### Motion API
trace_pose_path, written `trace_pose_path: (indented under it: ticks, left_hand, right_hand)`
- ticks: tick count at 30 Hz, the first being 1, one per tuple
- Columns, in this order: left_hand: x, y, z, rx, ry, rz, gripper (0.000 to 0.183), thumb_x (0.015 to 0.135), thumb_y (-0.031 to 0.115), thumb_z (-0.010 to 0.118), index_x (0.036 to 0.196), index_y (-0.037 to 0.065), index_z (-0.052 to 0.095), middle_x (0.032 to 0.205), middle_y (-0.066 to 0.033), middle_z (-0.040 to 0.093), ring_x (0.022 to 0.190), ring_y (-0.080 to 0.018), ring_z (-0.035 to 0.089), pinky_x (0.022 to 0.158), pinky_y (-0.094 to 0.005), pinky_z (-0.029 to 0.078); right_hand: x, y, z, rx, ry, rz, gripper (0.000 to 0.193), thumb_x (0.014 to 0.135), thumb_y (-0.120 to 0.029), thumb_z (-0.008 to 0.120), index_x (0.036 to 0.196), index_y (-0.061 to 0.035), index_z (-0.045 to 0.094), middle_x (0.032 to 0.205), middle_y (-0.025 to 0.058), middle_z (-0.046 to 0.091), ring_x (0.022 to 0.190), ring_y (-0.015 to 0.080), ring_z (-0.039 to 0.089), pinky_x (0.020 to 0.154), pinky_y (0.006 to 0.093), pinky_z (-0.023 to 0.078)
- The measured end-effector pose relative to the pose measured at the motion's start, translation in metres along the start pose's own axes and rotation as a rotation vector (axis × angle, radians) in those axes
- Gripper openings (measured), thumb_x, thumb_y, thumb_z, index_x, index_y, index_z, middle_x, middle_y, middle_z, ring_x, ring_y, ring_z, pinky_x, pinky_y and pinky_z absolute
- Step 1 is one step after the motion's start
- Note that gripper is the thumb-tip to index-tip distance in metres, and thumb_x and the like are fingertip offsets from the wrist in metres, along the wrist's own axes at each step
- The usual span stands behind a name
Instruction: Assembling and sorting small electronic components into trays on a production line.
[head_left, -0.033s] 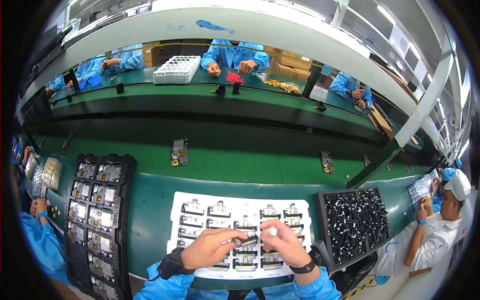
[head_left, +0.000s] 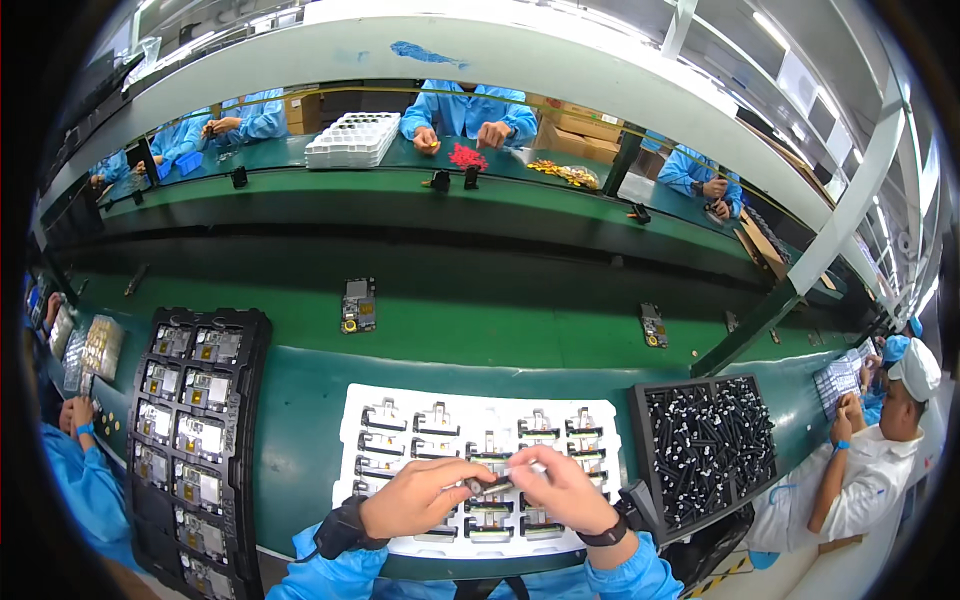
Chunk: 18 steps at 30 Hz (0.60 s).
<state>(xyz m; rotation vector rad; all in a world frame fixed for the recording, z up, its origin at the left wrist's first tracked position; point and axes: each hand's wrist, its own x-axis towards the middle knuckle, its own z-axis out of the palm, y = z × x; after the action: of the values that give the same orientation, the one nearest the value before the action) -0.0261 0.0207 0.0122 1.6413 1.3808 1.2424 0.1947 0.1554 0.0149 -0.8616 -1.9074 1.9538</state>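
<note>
Your left hand (head_left: 425, 497) and right hand (head_left: 562, 490) both pinch a small dark part (head_left: 487, 486) over the white tray (head_left: 350, 440), at 6 o'clock on the bench (head_left: 300, 420); it looks light, thin and fragile, so hold its edges

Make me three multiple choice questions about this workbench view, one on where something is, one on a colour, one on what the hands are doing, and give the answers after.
1. Where does the black tray of small dark parts lie relative to the white tray?
A. To its right
B. To its left
C. On top of it

2. What colour is the conveyor belt beyond the trays?
A. Red
B. Green
C. White

3. What are the left hand and right hand doing?
A. Resting flat and apart on the bench
B. Lifting the black tray
C. Together gripping a small dark part over the white tray

Answers: 1 A, the black tray sits at the white tray's right end. 2 B, the belt carrying loose boards is green. 3 C, both hands' fingers meet on the small part.
</note>
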Motion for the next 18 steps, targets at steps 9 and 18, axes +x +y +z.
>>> trace_pose_path:
  ticks: [9, 18]
  left_hand:
    - [-0.002, -0.007, 0.002, 0.208, 0.467, -0.190, 0.048, 0.101, 0.003, 0.056, 0.147, -0.008, 0.049, 0.100, -0.0205, 0.075, 0.091, -0.0355, 0.076, 0.083, -0.0398, 0.058]
    - [-0.002, -0.016, 0.012, 0.310, 0.361, -0.148, 0.045, 0.101, 0.010, 0.060, 0.145, 0.003, 0.053, 0.105, -0.0260, 0.072, 0.088, -0.0450, 0.070, 0.074, -0.0517, 0.057]
  right_hand:
    - [0.042, -0.017, 0.010, -0.654, 0.369, -0.142, 0.022, 0.093, -0.027, 0.076, 0.097, -0.0057, 0.080, 0.088, 0.0184, 0.076, 0.080, 0.0318, 0.074, 0.069, 0.0393, 0.055]
    - [0.067, 0.004, 0.011, -0.961, 0.418, -0.290, 0.020, 0.084, -0.025, 0.083, 0.094, -0.0070, 0.083, 0.088, 0.0109, 0.068, 0.077, 0.0300, 0.068, 0.071, 0.0409, 0.056]
